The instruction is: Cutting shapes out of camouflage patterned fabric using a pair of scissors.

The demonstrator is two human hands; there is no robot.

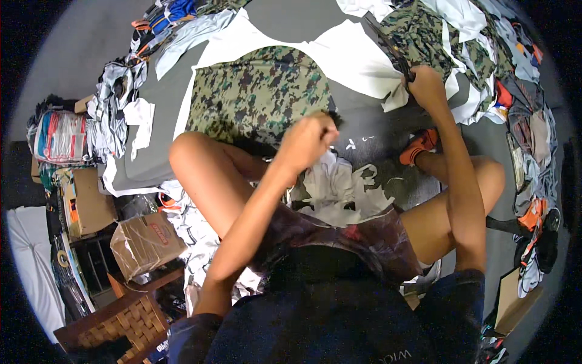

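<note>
My right hand (427,88) grips the handles of a pair of large dark scissors (393,50). Their blades point away to the upper left, over white fabric (354,54). A piece of camouflage-print fabric (257,91) with a curved far edge lies on the white cloth. My left hand (308,142), slightly blurred, is curled closed near this piece's lower right corner; whatever its fingers hold, if anything, is hidden. Small white scraps (350,144) show just right of that hand. Between my legs lies a heap of white cloth offcuts (339,185).
More camouflage fabric (418,36) is bunched at the far right. Piles of mixed cloth (527,127) line the right side, with others at the left. A cardboard box (148,242) and a woven wooden chair (124,327) stand at lower left. My sandalled foot (419,145) rests beneath my right arm.
</note>
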